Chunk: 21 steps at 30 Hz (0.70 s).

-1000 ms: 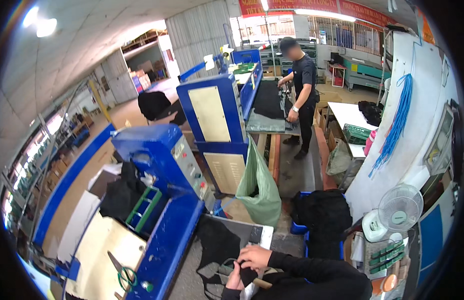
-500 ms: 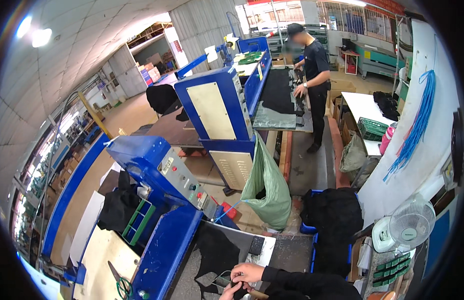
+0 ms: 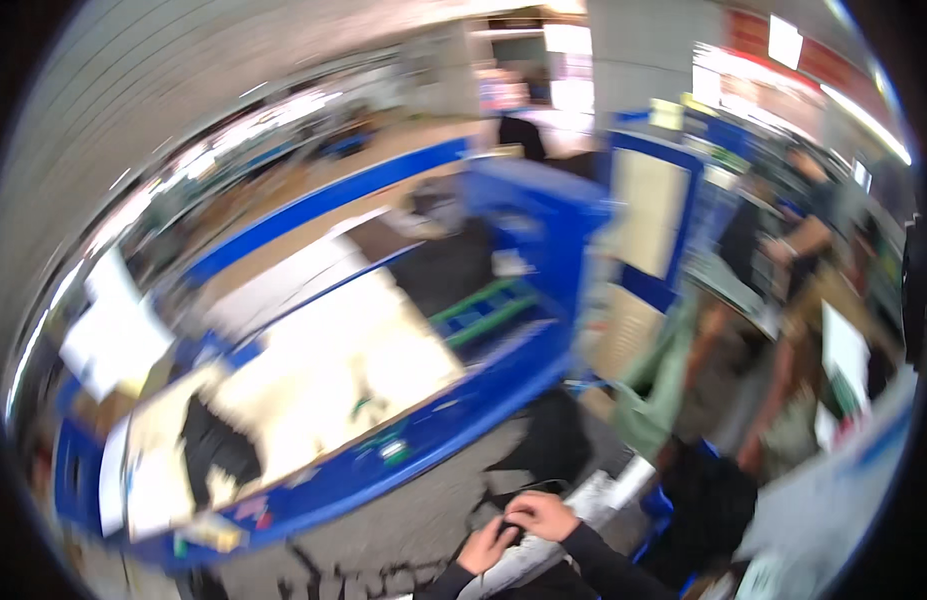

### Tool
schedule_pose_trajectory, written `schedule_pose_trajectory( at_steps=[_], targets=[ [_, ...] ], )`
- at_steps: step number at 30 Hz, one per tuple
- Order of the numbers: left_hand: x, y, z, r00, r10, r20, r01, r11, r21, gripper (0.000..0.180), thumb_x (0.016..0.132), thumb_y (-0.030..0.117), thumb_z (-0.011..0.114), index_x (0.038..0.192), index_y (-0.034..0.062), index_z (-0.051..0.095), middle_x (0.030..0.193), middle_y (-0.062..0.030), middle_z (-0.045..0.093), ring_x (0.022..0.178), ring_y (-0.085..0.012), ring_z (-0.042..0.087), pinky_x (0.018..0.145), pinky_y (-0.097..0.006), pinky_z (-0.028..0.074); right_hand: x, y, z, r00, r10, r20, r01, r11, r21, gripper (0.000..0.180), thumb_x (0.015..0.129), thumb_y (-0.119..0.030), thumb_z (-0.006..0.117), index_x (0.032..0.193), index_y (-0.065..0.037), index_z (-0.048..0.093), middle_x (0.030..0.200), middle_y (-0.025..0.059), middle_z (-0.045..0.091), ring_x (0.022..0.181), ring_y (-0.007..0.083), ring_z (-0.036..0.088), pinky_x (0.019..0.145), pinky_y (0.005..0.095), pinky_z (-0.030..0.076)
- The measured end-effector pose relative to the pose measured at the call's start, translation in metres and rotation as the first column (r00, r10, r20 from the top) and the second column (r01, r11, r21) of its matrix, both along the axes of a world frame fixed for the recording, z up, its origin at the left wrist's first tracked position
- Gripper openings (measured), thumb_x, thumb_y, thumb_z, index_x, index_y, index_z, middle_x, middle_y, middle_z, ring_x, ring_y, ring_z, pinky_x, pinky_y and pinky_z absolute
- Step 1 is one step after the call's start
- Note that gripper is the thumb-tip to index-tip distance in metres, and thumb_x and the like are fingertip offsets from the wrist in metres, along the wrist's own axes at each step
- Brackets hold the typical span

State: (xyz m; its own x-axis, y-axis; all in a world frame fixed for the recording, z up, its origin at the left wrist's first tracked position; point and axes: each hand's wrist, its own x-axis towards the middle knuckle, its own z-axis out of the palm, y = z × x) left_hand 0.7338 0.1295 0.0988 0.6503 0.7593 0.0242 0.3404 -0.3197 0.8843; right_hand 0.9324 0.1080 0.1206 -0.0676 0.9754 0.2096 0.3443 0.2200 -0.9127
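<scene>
The picture is smeared by motion. My left hand [image 3: 483, 548] and my right hand [image 3: 543, 515] meet at the lower edge, both in dark sleeves. Their fingers curl around a small black fabric piece [image 3: 509, 531] between them. Under the hands lies a pale grey sheet [image 3: 598, 497] on a dark surface. More black fabric [image 3: 553, 440] lies just beyond the hands.
A long blue-framed table [image 3: 453, 420] with a pale top runs to the left, with a black cloth [image 3: 218, 450] on it. Behind stand a blue machine [image 3: 543, 230] and a green tray [image 3: 483, 310]. A green bag [image 3: 663, 390] hangs to the right. A co-worker [image 3: 803, 240] stands far right.
The view has swung to the left and gone blurry, so the table now fills the middle. My hands stay together at the lower edge on the black piece.
</scene>
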Motion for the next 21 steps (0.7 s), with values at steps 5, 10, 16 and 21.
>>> schedule_pose_trajectory(
  at_steps=[5,10,16,21],
  targets=[
    [-0.103,-0.022,-0.017,0.954,-0.295,-0.046,0.28,0.938,-0.205,0.043,0.105,0.039,0.052,0.126,0.0023,0.054,0.081,-0.018,0.071,0.067,-0.0373,0.067,0.061,-0.047,0.05,-0.094,-0.048,0.043,0.989,-0.145,0.039,0.149,0.969,-0.195,0.008,0.089,-0.007,0.072,0.094,-0.002,0.069,0.084,0.0086,0.07,0.07,0.0163,0.067,0.067,0.0306,0.053],
    [-0.235,-0.048,0.068,0.983,0.169,0.069,-0.161,0.982,-0.101,0.029,0.103,0.034,0.057,0.109,0.0065,0.062,0.082,-0.01,0.074,0.071,-0.0286,0.072,0.063,-0.039,0.054,-0.214,0.012,0.11,0.958,0.251,0.137,-0.245,0.968,-0.062,0.012,0.089,-0.01,0.073,0.097,-0.001,0.07,0.081,0.0079,0.07,0.069,0.0131,0.064,0.064,0.0284,0.05],
    [-0.358,-0.051,0.238,0.662,0.699,0.27,-0.732,0.525,0.434,0.025,0.098,0.025,0.063,0.086,0.0025,0.062,0.077,-0.0131,0.062,0.072,-0.0335,0.062,0.065,-0.042,0.049,-0.385,0.109,0.263,0.82,0.546,0.171,-0.572,0.787,0.231,0.012,0.093,-0.012,0.07,0.097,-0.001,0.069,0.082,0.0044,0.069,0.073,0.0103,0.06,0.067,0.0254,0.048],
    [-0.412,0.027,0.33,0.452,0.843,0.293,-0.61,0.052,0.791,0.025,0.091,0.02,0.067,0.075,0.0024,0.064,0.092,-0.0119,0.06,0.094,-0.0343,0.054,0.083,-0.044,0.043,-0.464,0.229,0.333,0.747,0.651,0.136,-0.661,0.703,0.262,0.014,0.093,-0.01,0.07,0.097,0.003,0.071,0.081,0.0052,0.071,0.073,0.0114,0.064,0.066,0.0288,0.052]
  ],
)
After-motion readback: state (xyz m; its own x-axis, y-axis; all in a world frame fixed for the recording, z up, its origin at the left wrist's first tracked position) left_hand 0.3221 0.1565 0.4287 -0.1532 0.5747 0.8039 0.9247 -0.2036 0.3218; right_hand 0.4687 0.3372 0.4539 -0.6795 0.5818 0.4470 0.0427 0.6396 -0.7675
